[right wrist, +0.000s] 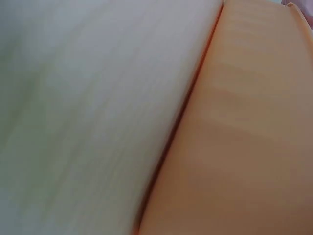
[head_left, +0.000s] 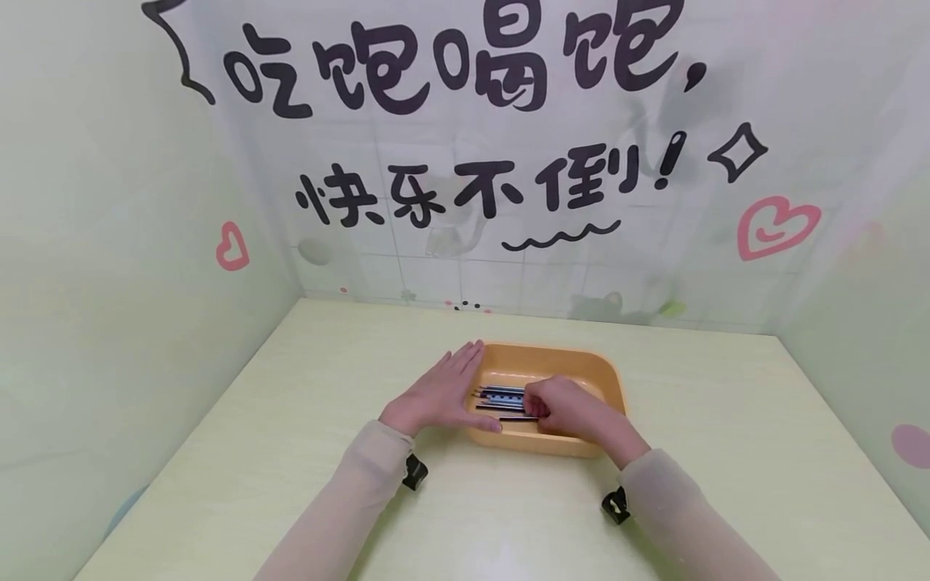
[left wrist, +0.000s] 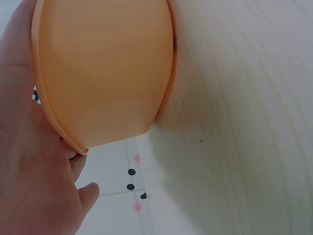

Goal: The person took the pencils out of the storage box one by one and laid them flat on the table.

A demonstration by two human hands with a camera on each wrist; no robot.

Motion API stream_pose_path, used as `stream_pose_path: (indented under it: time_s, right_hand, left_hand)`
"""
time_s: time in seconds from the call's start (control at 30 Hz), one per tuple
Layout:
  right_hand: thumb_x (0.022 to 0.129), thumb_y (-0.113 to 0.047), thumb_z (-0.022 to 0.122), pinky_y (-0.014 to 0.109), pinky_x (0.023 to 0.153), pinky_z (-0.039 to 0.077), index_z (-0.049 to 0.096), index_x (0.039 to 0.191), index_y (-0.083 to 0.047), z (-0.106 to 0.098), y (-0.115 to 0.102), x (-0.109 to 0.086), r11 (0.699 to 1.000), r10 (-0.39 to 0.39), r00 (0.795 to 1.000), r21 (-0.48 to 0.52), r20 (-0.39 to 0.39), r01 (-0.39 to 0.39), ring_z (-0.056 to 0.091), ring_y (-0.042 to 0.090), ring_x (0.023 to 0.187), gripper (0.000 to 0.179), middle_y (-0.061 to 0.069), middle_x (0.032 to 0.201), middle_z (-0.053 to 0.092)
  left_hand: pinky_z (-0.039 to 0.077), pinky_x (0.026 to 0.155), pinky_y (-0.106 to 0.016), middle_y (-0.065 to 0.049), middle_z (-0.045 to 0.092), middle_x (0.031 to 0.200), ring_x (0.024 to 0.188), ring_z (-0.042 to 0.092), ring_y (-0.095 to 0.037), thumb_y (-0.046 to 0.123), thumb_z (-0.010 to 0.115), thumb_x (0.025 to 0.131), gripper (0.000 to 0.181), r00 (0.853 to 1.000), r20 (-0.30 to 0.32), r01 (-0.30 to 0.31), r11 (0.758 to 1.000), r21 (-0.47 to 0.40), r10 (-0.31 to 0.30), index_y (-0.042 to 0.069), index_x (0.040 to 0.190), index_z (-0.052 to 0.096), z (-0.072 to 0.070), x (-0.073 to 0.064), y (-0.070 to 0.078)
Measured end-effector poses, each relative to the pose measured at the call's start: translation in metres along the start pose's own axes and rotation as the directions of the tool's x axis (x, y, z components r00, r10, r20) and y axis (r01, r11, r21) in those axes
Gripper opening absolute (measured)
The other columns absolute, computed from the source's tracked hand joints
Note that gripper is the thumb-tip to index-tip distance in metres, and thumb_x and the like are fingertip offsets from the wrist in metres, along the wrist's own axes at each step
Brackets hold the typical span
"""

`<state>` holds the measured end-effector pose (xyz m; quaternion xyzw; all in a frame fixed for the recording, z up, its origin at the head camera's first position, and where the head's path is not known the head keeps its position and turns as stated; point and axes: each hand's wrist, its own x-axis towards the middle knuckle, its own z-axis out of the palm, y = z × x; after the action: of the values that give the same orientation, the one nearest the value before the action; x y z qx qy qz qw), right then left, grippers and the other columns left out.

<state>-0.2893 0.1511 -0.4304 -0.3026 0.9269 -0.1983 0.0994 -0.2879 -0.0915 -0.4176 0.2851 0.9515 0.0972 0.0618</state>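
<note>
A shallow orange plastic tray (head_left: 548, 355) with rounded corners sits on the table. My left hand (head_left: 439, 395) rests against its left end, fingers straight along the rim and thumb spread toward the front side. Several slim dark pencils (head_left: 497, 407) lie side by side in the tray, around a light-blue dotted strip (head_left: 503, 399). My right hand (head_left: 570, 407) reaches in over the front right side, with curled fingers pinching the end of a dark pencil (head_left: 512, 419). The other pencils' right ends are hidden behind that hand. The left wrist view shows the tray's outer wall (left wrist: 107, 73).
The pale wood-grain table (head_left: 291, 420) extends around the tray. Behind it stands a white wall (head_left: 429, 278) with large black lettering, and side panels (head_left: 109, 282) close in left and right. Black wrist straps (head_left: 414, 473) hang below the sleeves.
</note>
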Motion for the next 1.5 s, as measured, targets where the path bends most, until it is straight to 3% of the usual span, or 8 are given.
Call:
stream_pose_path:
  time_s: [0.33, 0.8, 1.0, 1.2, 1.5]
  right_hand:
    - [0.079, 0.001, 0.076, 0.02, 0.061, 0.045, 0.063, 0.086, -0.012, 0.0, 0.001, -0.003, 0.998, -0.064, 0.998, -0.028, -0.008, 0.064, 0.05, 0.008, 0.069, 0.019, -0.005, 0.075, 0.058]
    - [0.082, -0.004, 0.068, 0.02, 0.062, 0.046, 0.063, 0.089, -0.015, -0.007, 0.007, -0.012, 0.996, -0.059, 0.998, 0.068, -0.027, 0.061, 0.051, 0.008, 0.071, 0.013, -0.007, 0.077, 0.057]
    - [0.078, -0.001, 0.064, 0.02, 0.061, 0.047, 0.063, 0.09, -0.014, -0.011, 0.009, -0.021, 0.991, -0.077, 0.994, 0.103, -0.082, 0.085, 0.051, 0.008, 0.071, 0.018, -0.005, 0.079, 0.059]
    - [0.078, 0.002, 0.062, 0.02, 0.062, 0.048, 0.062, 0.09, -0.013, -0.018, 0.01, -0.03, 0.984, -0.047, 0.991, 0.163, -0.124, 0.067, 0.052, 0.01, 0.073, 0.019, -0.002, 0.08, 0.06]
    - [0.076, 0.004, 0.064, 0.02, 0.062, 0.05, 0.063, 0.089, -0.01, -0.037, 0.005, -0.039, 0.976, -0.134, 0.969, 0.14, -0.209, 0.166, 0.052, 0.006, 0.072, 0.019, -0.002, 0.08, 0.061]
  left_hand:
    - [0.011, 0.129, -0.045, -0.013, 0.003, 0.169, 0.158, 0.003, -0.026, 0.079, 0.063, 0.077, 0.127, 1.0, -0.001, -0.004, 1.0, 0.003, 0.004, 0.004, 0.16, 0.002, 0.001, 0.0, -0.001]
    - [0.01, 0.129, -0.044, -0.01, 0.0, 0.169, 0.158, 0.002, -0.025, 0.079, 0.063, 0.076, 0.128, 1.0, 0.004, 0.008, 1.0, 0.012, -0.008, 0.005, 0.16, 0.002, -0.001, 0.0, 0.0]
    - [0.01, 0.13, -0.043, -0.009, 0.0, 0.17, 0.158, 0.002, -0.024, 0.079, 0.063, 0.076, 0.128, 1.0, 0.016, 0.015, 1.0, 0.009, -0.015, 0.006, 0.16, 0.002, -0.001, -0.001, 0.001]
    - [0.01, 0.13, -0.043, -0.01, 0.001, 0.17, 0.158, 0.003, -0.024, 0.079, 0.062, 0.076, 0.127, 1.0, 0.018, 0.009, 1.0, 0.017, -0.01, 0.006, 0.16, 0.002, -0.001, -0.001, 0.002]
    - [0.011, 0.13, -0.043, -0.011, 0.003, 0.17, 0.158, 0.004, -0.025, 0.079, 0.063, 0.076, 0.127, 1.0, 0.009, 0.015, 1.0, 0.007, -0.015, 0.005, 0.16, 0.004, -0.002, -0.002, 0.002]
